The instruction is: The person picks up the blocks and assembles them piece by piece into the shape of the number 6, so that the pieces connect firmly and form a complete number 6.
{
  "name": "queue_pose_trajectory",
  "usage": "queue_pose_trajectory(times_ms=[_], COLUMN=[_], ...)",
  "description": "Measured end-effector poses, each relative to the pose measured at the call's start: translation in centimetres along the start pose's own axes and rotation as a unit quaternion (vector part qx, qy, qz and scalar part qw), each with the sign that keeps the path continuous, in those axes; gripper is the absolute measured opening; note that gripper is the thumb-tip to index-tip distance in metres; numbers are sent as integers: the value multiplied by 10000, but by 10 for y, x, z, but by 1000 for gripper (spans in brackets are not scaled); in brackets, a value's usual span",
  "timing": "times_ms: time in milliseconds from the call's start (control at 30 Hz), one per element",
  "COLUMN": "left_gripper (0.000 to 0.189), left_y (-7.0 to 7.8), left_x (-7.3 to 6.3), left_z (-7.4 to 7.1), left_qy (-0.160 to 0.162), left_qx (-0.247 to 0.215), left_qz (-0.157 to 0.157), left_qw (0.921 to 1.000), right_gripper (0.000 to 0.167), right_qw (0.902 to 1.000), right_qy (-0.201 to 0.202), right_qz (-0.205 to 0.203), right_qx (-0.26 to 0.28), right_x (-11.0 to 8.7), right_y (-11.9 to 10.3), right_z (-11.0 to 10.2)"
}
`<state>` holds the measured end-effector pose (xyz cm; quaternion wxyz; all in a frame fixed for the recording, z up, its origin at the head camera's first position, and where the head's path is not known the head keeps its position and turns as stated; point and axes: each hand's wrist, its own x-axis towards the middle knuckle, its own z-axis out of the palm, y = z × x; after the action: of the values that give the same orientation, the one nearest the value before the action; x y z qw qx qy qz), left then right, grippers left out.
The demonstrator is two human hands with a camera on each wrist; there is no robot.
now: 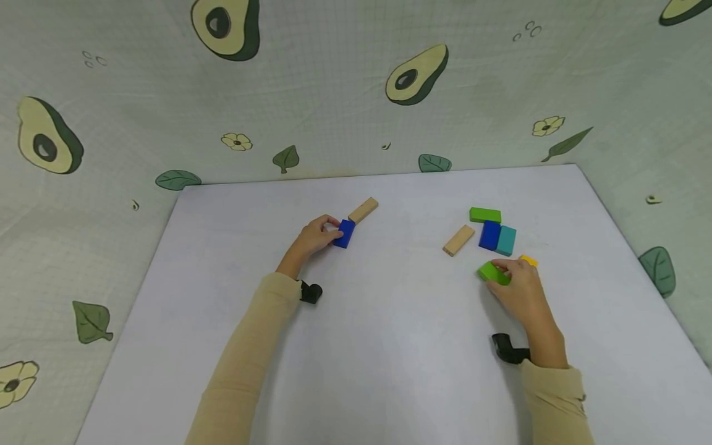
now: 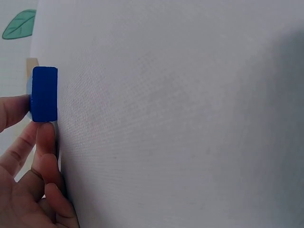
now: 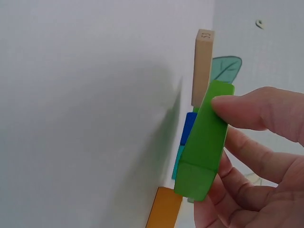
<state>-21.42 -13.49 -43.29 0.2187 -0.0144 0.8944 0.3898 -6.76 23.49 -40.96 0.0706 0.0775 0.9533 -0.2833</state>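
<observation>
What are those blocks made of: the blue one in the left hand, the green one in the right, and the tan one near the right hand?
Tan block: probably bare wood, matte; its pale natural colour suggests it.
Green block: smooth-looking, with a faint sheen and even colour; perhaps painted wood, though plastic is possible.
Blue block: even, opaque colour and smooth-looking end; painted wood or plastic.

On the white table (image 1: 400, 340), a blue block (image 1: 346, 235) is gripped by the left hand (image 1: 314, 238), at its three o'clock; a wooden block (image 1: 363, 211) is placed just off that block's one o'clock. A green block (image 1: 489, 273) is pinched by the right hand (image 1: 523, 290), at its ten o'clock; a yellow block (image 1: 529, 260) is partly hidden at twelve. Around a second blue block (image 1: 489, 235), a teal block (image 1: 506, 240) is set touching at three o'clock, a second green block (image 1: 485, 215) at twelve, a second wooden block (image 1: 458, 240) apart at nine.
</observation>
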Motion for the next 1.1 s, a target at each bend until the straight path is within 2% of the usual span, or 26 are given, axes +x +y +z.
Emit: queue_pose_trajectory(times_ms=[500,1100], left_gripper=[36,36], left_y=[0,-1], left_x=[0,2], left_z=[0,0], left_qy=[-32,-32], left_qx=[-16,103], left_qz=[-53,-7], left_qw=[10000,9999], right_gripper=[45,50], right_qw=[9986,9961], right_qy=[11,-235], right_qz=[-434,-612], right_qx=[303,599], right_x=[1,7], right_y=[-25,-58], right_z=[7,27])
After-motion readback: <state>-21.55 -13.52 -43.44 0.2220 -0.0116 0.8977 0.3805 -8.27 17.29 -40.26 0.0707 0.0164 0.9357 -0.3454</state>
